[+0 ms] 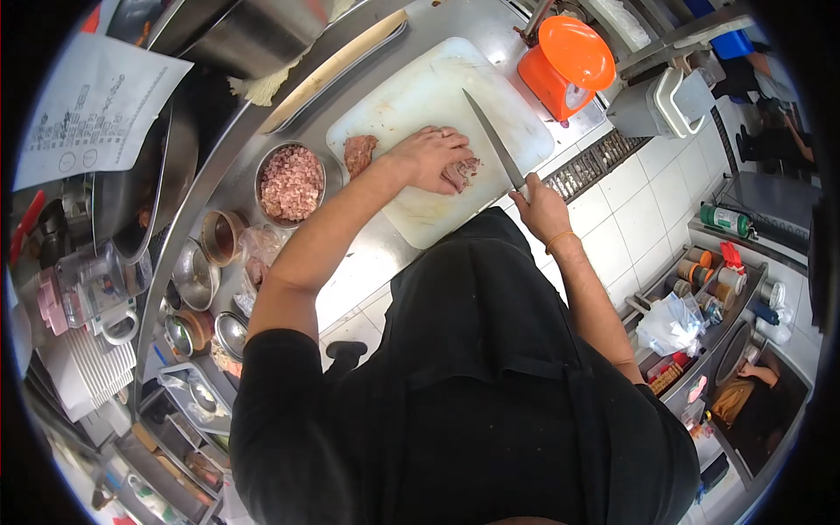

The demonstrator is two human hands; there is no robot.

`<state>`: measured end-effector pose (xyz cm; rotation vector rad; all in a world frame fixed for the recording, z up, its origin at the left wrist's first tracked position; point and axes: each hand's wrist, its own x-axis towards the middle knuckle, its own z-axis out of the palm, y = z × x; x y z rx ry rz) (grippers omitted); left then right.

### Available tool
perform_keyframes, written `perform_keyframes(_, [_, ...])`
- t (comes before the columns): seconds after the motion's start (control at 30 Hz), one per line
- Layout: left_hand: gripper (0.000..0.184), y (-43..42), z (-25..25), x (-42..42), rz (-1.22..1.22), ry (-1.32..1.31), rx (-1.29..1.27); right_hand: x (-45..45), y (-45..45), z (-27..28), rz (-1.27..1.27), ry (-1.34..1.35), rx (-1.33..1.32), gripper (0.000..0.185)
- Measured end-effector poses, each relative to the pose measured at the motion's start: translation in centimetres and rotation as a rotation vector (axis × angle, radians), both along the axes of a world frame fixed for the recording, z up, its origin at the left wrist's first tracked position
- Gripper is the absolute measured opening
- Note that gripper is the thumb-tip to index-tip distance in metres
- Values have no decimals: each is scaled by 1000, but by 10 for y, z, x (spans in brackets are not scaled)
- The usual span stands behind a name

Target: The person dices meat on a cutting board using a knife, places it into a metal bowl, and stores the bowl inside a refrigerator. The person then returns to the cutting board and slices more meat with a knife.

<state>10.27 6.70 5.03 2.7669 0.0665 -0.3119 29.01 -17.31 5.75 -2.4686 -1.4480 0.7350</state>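
Observation:
A white cutting board (pixel 420 219) lies on the steel counter. On it, my left hand (pixel 429 159) is closed over a piece of meat (pixel 458 175), with the cut end showing beside the fingers. My right hand (pixel 541 212) grips the handle of a long knife (pixel 495 140), whose blade points up and away over the board, apart from the meat. Another chunk of meat (pixel 360 154) rests near the board's left edge, by my left wrist. Left of the board stands a round metal bowl (pixel 292 184) filled with diced pink meat.
An orange scale (pixel 567 68) stands beyond the board at the right. Small bowls (pixel 194 273) and a plastic bag (pixel 259 254) sit at the left. Grey bins (pixel 652 105) are at the upper right. Parts of other people show at the far right.

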Motion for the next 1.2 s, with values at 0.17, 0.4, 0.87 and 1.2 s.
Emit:
perform_keyframes(0.17, [76, 6, -15, -17, -42, -190, 15, 3, -13, -18, 5, 16, 64, 40])
perform_keyframes(0.4, [61, -13, -51, -24, 164, -348, 90, 5, -18, -21, -4, 38, 49, 41])
perform_keyframes(0.87, [48, -89, -36, 7, 925, -442, 195, 3, 40, 22, 228, -59, -10, 35])
perform_keyframes(1.2, [21, -71, -63, 17, 871, -560, 10, -14, 51, 13, 254, -32, -198, 34])
